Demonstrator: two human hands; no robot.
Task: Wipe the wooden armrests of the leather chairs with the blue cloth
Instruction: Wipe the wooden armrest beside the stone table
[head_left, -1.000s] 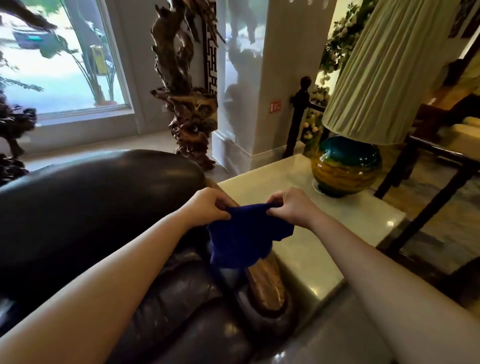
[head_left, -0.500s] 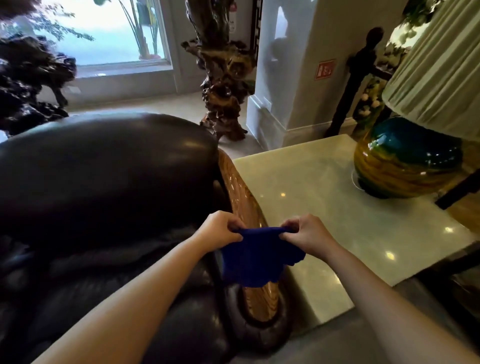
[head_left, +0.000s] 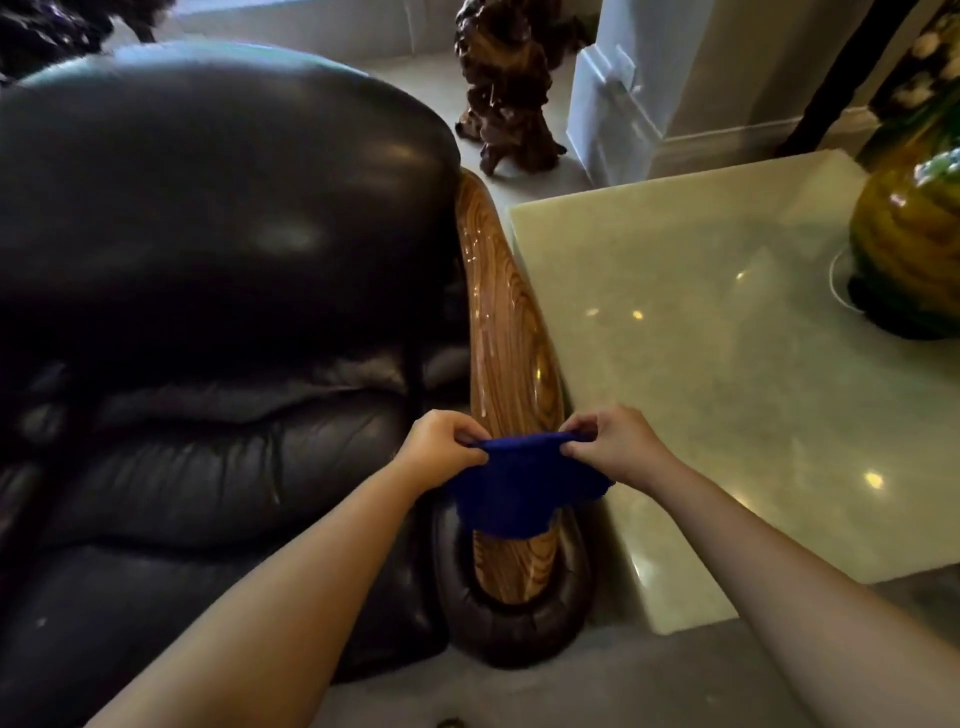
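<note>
A dark leather chair (head_left: 218, 249) fills the left of the view. Its glossy wooden armrest (head_left: 498, 317) runs along the chair's right side, ringed by leather at the near end. A blue cloth (head_left: 511, 488) hangs stretched just above the armrest's near part. My left hand (head_left: 441, 449) pinches the cloth's left top corner. My right hand (head_left: 615, 447) pinches its right top corner. The cloth hides a stretch of the armrest below it.
A pale stone side table (head_left: 727, 364) stands right against the armrest, with a green and amber lamp base (head_left: 914, 244) at its far right. A carved root sculpture (head_left: 506, 88) and a white pillar base (head_left: 618, 104) stand on the floor behind.
My view has tilted down and closer to the chair. Both hands keep the cloth stretched and have lowered it toward the near part of the armrest.
</note>
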